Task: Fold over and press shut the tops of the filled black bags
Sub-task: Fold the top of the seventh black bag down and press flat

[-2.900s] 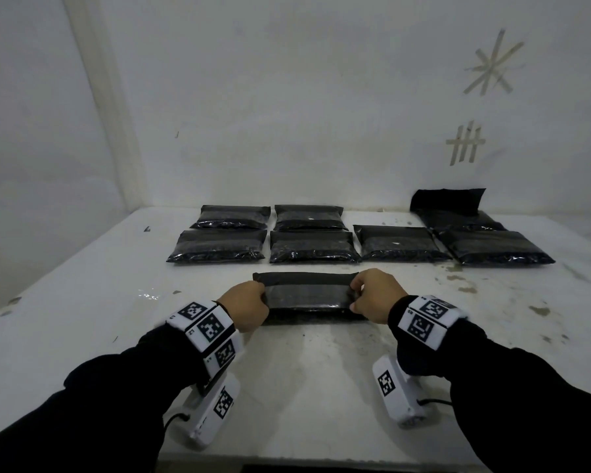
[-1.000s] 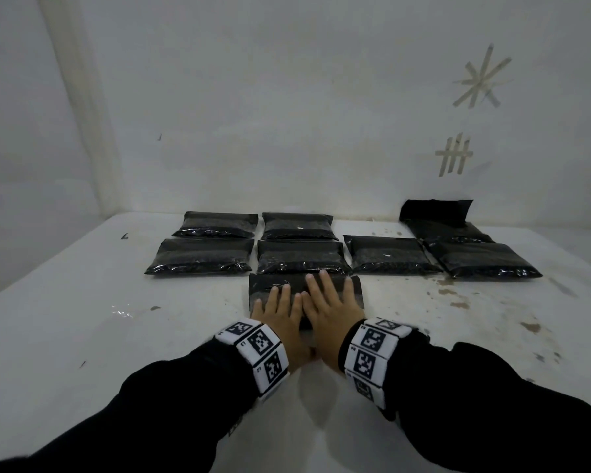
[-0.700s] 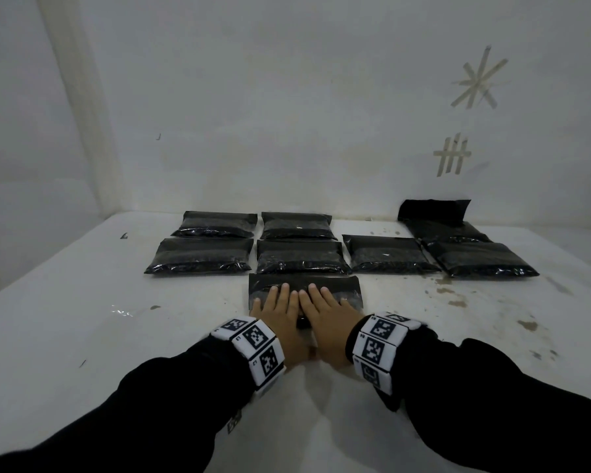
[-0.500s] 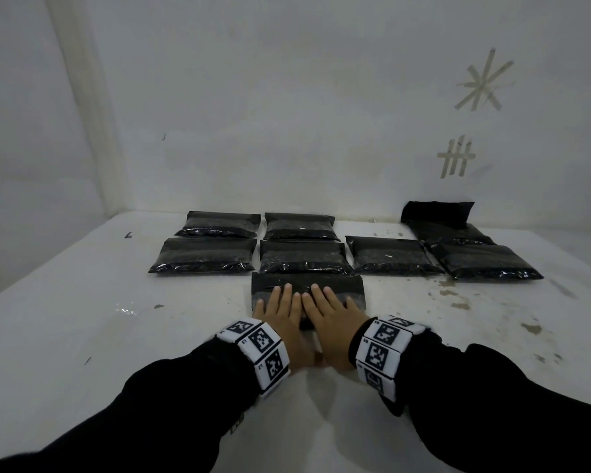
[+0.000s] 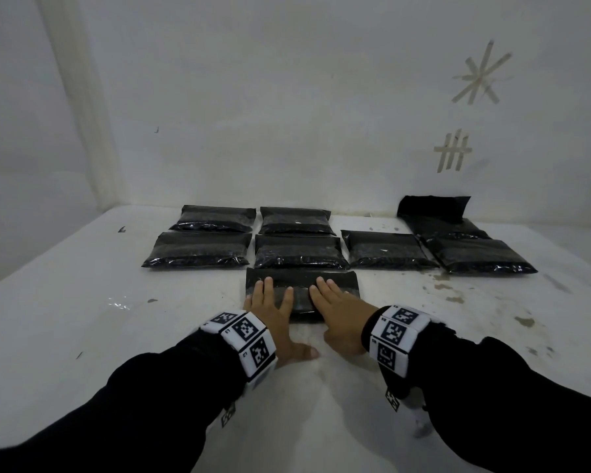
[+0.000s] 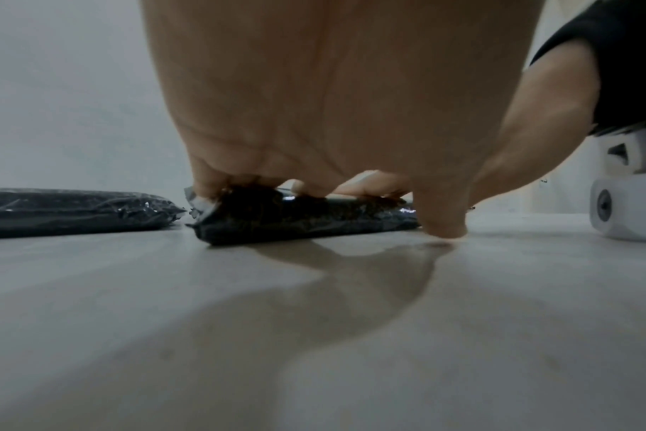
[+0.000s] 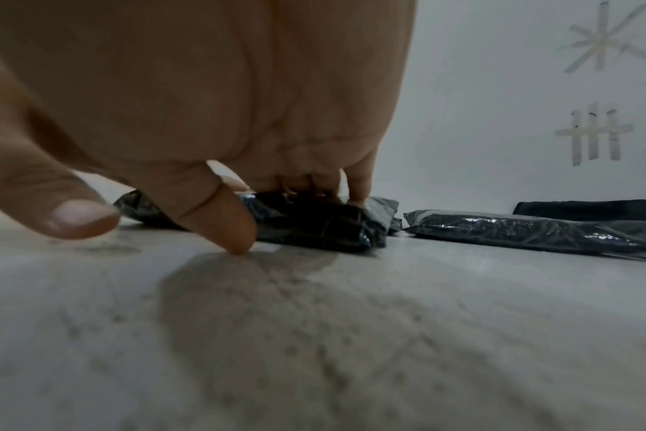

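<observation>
A filled black bag (image 5: pixel 301 280) lies flat on the white table (image 5: pixel 82 302) just in front of me, its top folded over. My left hand (image 5: pixel 270 302) lies flat on the bag's left half with straight fingers. My right hand (image 5: pixel 331 298) lies flat on its right half the same way. In the left wrist view the palm (image 6: pixel 314 102) presses down on the bag (image 6: pixel 306 218). The right wrist view shows the fingers (image 7: pixel 358 186) on top of the bag (image 7: pixel 314 221), with one fingertip touching the table in front of it.
Several more filled black bags lie in two rows behind, such as one on the left (image 5: pixel 198 250) and one at the right (image 5: pixel 478 256). A bag with its flap standing up (image 5: pixel 434 209) leans against the back wall. Brown stains (image 5: pixel 451 295) mark the table on the right.
Both hands went from gripping the bag's ends to lying flat on its middle. In the last second they slid apart, the left leftward and the right rightward.
</observation>
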Tool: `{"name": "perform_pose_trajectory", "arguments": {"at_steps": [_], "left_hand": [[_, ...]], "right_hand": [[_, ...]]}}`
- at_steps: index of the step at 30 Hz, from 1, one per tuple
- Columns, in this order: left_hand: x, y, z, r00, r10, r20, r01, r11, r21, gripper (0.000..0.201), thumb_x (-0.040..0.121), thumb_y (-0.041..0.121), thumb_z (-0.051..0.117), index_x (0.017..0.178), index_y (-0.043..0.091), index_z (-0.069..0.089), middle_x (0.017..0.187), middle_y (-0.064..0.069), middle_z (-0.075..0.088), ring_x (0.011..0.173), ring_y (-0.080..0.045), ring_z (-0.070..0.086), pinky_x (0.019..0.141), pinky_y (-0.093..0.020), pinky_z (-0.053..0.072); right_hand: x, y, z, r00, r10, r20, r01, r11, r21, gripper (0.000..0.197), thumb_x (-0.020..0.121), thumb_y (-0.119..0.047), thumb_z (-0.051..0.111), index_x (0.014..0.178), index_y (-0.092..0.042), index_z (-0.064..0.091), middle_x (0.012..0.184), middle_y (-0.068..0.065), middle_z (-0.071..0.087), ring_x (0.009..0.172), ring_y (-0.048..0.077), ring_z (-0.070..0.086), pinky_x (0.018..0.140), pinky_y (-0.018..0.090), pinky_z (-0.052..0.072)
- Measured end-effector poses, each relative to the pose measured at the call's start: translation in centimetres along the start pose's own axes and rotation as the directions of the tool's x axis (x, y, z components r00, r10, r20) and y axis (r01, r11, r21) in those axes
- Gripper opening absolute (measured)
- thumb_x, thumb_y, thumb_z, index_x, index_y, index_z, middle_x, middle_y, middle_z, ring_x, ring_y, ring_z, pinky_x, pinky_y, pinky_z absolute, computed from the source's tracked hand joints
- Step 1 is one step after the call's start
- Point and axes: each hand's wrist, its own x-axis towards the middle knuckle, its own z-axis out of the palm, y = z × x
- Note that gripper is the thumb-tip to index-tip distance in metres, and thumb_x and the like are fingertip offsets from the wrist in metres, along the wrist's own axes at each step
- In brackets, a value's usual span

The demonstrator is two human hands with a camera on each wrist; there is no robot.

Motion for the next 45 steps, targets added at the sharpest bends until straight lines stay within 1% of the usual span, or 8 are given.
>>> {"name": "perform_pose_trajectory", "arguments": {"at_steps": [9,14,18,22,27,34,39,45], "left_hand": [[0.1,-0.5,-0.6,0.999,-0.008,0.035,0.010,0.999,-0.048,0.108,0.083,0.069,0.045,0.149,0.005,-0.012,0.155,-0.016,-0.021,0.145,-0.030,-0.016,0.119,-0.040,-0.001],[0.1,-0.5,-0.4,0.998,-0.056,0.021,0.053,0.990,0.131,0.111,0.077,0.080,0.037,0.149,0.014,-0.014,0.153,-0.019,-0.024,0.142,-0.034,-0.021,0.118,-0.046,-0.003],[-0.2,-0.5,-0.4,0.994,-0.106,0.023,0.101,0.979,0.176,0.109,0.073,0.084,0.035,0.150,0.023,-0.013,0.155,-0.018,-0.021,0.145,-0.033,-0.010,0.116,-0.052,0.005],[-0.5,-0.6,-0.5,0.995,-0.098,0.019,0.097,0.994,0.055,0.108,0.075,0.080,0.042,0.149,0.026,-0.014,0.157,-0.012,-0.014,0.146,-0.028,0.001,0.116,-0.049,0.012],[-0.6,-0.8,-0.8,0.992,-0.099,0.079,0.111,0.982,-0.153,0.115,0.079,0.067,0.053,0.148,0.009,-0.019,0.155,-0.010,-0.024,0.146,-0.024,-0.008,0.118,-0.048,0.011],[-1.0,-1.2,-0.8,0.991,-0.102,0.085,0.103,0.995,-0.016,0.112,0.079,0.072,0.047,0.149,0.012,-0.017,0.152,-0.016,-0.028,0.145,-0.029,-0.013,0.117,-0.051,0.007],[-1.0,-1.7,-1.6,0.988,-0.028,0.150,0.059,0.977,-0.204,0.101,0.089,0.055,0.049,0.148,0.012,-0.019,0.154,-0.013,-0.027,0.147,-0.025,0.000,0.118,-0.042,0.016],[0.2,-4.3,-2.3,0.980,0.050,0.192,0.041,0.896,-0.442,0.089,0.095,0.038,0.048,0.148,0.007,-0.017,0.155,-0.014,-0.022,0.146,-0.024,0.009,0.118,-0.030,0.015]], "right_hand": [[-0.4,0.6,0.0,1.000,0.015,-0.012,-0.015,1.000,0.025,0.079,0.095,-0.024,0.043,0.149,-0.007,-0.012,0.157,0.010,-0.018,0.146,0.023,-0.013,0.118,0.038,0.003],[-0.7,0.3,0.0,0.993,0.111,-0.031,-0.115,0.974,-0.193,0.074,0.096,-0.029,0.040,0.151,-0.016,-0.008,0.156,0.016,-0.019,0.144,0.030,-0.018,0.116,0.051,-0.003],[-0.9,-0.6,0.1,0.981,0.157,-0.116,-0.188,0.923,-0.335,0.074,0.094,-0.034,0.041,0.151,-0.017,-0.003,0.154,0.019,0.007,0.141,0.034,0.010,0.112,0.050,0.016],[-1.1,-0.4,0.1,0.984,0.151,-0.095,-0.165,0.972,-0.164,0.078,0.093,-0.024,0.045,0.151,-0.014,-0.007,0.155,0.017,0.007,0.140,0.031,0.017,0.110,0.043,0.025],[-1.6,0.5,0.0,0.989,0.149,-0.020,-0.148,0.988,0.033,0.076,0.092,-0.012,0.042,0.151,-0.011,-0.006,0.158,0.009,-0.012,0.145,0.028,0.005,0.113,0.044,0.020],[-1.7,0.7,0.3,0.988,0.153,0.023,-0.155,0.986,0.066,0.077,0.093,-0.013,0.041,0.151,-0.016,-0.009,0.156,0.014,-0.019,0.146,0.030,-0.006,0.117,0.045,0.008],[-1.7,1.1,0.1,0.991,0.113,0.071,-0.126,0.967,0.222,0.077,0.094,-0.006,0.038,0.149,-0.013,-0.015,0.155,0.012,-0.024,0.146,0.027,-0.009,0.119,0.038,0.014],[-2.1,2.8,-0.5,0.991,0.114,0.067,-0.132,0.897,0.422,0.074,0.097,-0.015,0.041,0.151,-0.013,-0.010,0.156,0.008,-0.024,0.143,0.026,0.022,0.110,0.026,0.029]]}}
